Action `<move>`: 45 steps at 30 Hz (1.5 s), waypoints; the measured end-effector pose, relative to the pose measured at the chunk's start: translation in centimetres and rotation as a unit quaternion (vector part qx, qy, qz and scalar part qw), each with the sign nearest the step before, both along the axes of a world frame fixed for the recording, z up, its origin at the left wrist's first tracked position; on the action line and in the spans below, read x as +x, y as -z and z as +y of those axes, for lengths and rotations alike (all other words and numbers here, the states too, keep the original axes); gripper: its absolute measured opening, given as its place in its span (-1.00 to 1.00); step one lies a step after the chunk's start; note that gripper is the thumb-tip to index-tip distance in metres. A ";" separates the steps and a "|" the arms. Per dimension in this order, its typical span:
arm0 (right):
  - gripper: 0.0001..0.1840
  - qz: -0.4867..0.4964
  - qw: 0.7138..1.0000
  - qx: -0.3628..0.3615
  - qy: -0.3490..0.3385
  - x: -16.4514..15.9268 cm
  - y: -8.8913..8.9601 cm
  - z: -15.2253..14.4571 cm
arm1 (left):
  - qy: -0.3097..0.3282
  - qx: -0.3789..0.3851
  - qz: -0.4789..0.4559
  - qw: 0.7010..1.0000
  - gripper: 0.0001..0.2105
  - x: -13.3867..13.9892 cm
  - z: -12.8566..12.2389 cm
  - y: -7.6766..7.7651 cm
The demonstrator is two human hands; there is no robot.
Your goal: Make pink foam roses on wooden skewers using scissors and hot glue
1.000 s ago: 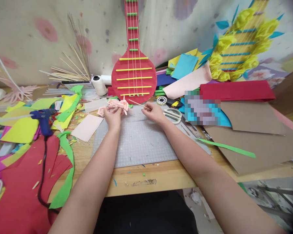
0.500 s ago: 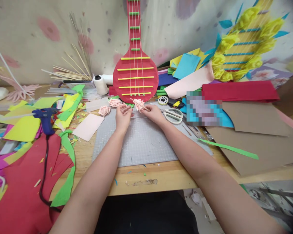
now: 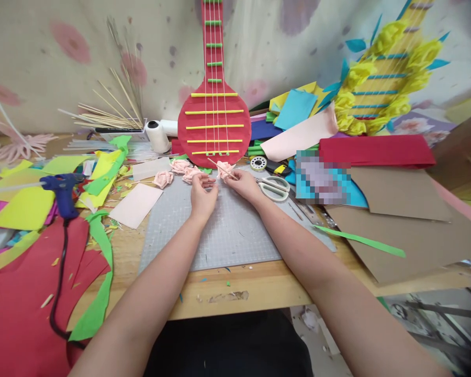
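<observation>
Held in the fingers of my right hand (image 3: 246,184) is a thin wooden stick (image 3: 216,165), its tip pointing up and to the left. A pale pink paper rose (image 3: 224,170) shows right behind the stick; whether the hand also grips it I cannot tell. My left hand (image 3: 204,196) is beside it with loosely bent fingers, thumb apart, and nothing visible in them. Close to those fingertips lies another pink rose (image 3: 190,174), with more roses (image 3: 164,179) to its left. Both hands are over the grey cutting mat (image 3: 227,241).
A red paper lute (image 3: 214,118) stands against the back wall. White-handled scissors (image 3: 275,188) lie by my right wrist. Left are a blue glue gun (image 3: 65,196), green strips (image 3: 102,272) and red sheets (image 3: 27,283). Brown cardboard (image 3: 400,246) covers the right side.
My left hand has drawn slightly away from the roses, and one beside its fingertips shows more clearly. My right hand keeps hold of the stick. The view has shifted a little.
</observation>
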State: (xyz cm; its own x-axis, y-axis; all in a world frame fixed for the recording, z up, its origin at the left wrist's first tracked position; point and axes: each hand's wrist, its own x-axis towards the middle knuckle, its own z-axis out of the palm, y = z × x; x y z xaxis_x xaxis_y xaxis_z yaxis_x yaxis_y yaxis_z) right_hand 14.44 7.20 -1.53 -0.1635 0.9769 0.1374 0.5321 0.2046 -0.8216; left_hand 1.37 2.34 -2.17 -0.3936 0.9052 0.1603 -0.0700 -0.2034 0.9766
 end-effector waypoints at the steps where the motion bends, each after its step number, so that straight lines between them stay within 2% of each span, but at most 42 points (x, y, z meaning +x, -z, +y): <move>1: -0.69 -0.003 1.000 0.003 -0.002 0.0 0.0 0.0 | 0.006 -0.001 -0.008 1.000 -0.67 0.0 0.0 -0.1; 7: -0.71 -0.029 0.999 0.027 -0.018 -0.2 0.1 -0.3 | 0.041 0.016 0.001 0.999 -0.64 0.2 -0.1 -0.5; 12: -0.70 -0.061 0.996 0.061 -0.022 -0.4 -0.1 -0.7 | 0.009 -0.008 -0.014 1.000 -0.69 -0.1 0.1 -0.4; 16: -0.68 -0.045 0.996 0.067 -0.037 -0.4 -0.1 -0.8 | -0.008 -0.028 -0.042 0.999 -0.69 -0.1 0.3 -0.5; 22: -0.70 0.002 0.998 0.044 -0.041 -0.4 -0.2 -0.7 | 0.019 -0.040 -0.073 0.996 -0.66 -0.1 0.4 -0.5; 29: -0.71 0.122 0.986 -0.022 -0.113 -0.4 -0.9 -0.8 | -0.010 -0.005 0.008 1.000 -0.71 -0.4 0.2 -0.9; 34: -0.70 0.153 0.979 -0.069 -0.117 -0.2 -1.5 -1.0 | -0.016 0.018 0.051 0.998 -0.71 -0.5 -0.4 -1.6; 38: -0.71 0.159 0.977 -0.060 -0.132 -0.2 -1.6 -1.1 | -0.021 0.022 0.064 0.997 -0.70 -0.5 -0.5 -1.8; 45: -0.71 0.159 0.976 -0.063 -0.132 -0.2 -1.8 -1.2 | -0.020 0.058 0.209 0.976 -0.66 -0.7 -0.6 -1.4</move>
State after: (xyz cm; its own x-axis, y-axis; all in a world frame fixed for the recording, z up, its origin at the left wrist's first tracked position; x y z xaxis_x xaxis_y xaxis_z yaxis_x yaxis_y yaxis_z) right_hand 14.22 6.02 0.23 -0.3803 0.9190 0.1042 0.1878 0.1870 -0.9642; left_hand 0.71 1.75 -0.73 -0.3070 0.8568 0.4142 0.3395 -0.3080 0.8887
